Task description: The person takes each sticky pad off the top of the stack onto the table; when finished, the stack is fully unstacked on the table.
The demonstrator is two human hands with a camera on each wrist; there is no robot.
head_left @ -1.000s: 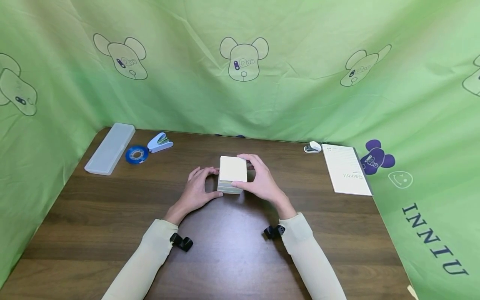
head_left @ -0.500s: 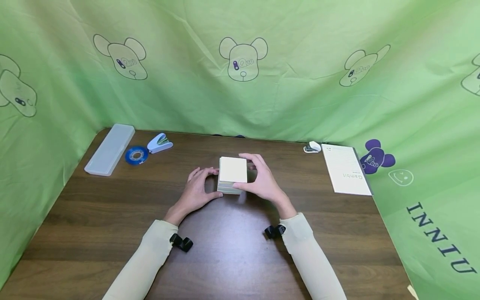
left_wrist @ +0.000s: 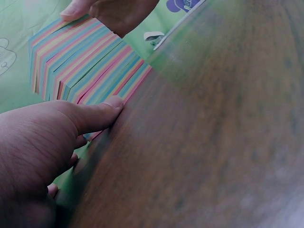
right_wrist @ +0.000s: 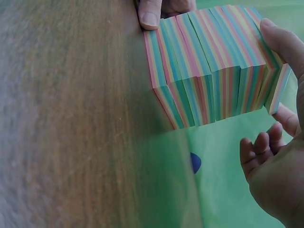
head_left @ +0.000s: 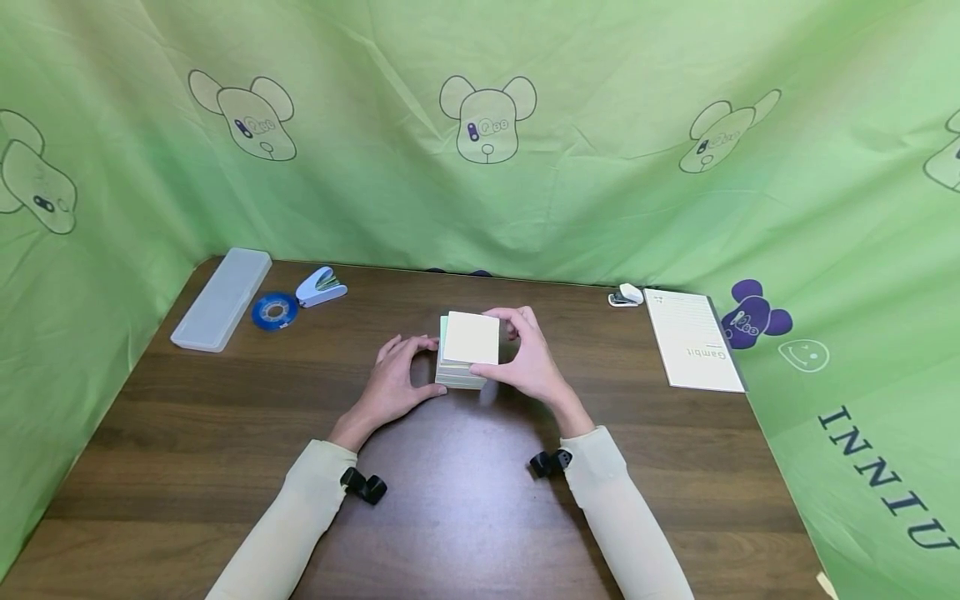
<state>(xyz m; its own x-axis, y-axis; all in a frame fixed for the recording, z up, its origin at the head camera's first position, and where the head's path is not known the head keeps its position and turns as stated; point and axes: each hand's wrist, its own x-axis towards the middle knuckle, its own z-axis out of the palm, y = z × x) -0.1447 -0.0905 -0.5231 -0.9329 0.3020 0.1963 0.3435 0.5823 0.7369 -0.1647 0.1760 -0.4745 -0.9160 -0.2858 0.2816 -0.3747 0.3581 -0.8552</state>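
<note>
A tall stack of square sticky notes (head_left: 459, 379) stands mid-table, its sides striped pink, yellow, blue and green (left_wrist: 90, 61). My left hand (head_left: 393, 379) holds the stack low on its left, thumb at the near bottom edge in the left wrist view; its other fingers are mostly hidden. Pinched at the top by my right hand (head_left: 525, 358) is a thin pad of sticky notes (head_left: 472, 337) with a pale yellow face. That pad sits shifted right of the stack, baring a green strip at the left. In the right wrist view the pad (right_wrist: 279, 92) juts from the stack's end.
Back left on the table (head_left: 450, 500) lie a translucent case (head_left: 221, 300), a blue tape roll (head_left: 274, 311) and a light-blue stapler-like item (head_left: 321, 287). At the back right are a small white stapler (head_left: 626, 295) and a notepad (head_left: 693, 340). Green cloth (head_left: 480, 217) rises behind.
My right hand has slid the top pad slightly right, separating it from the stack and showing green beneath. My left hand stays at the stack's left side.
</note>
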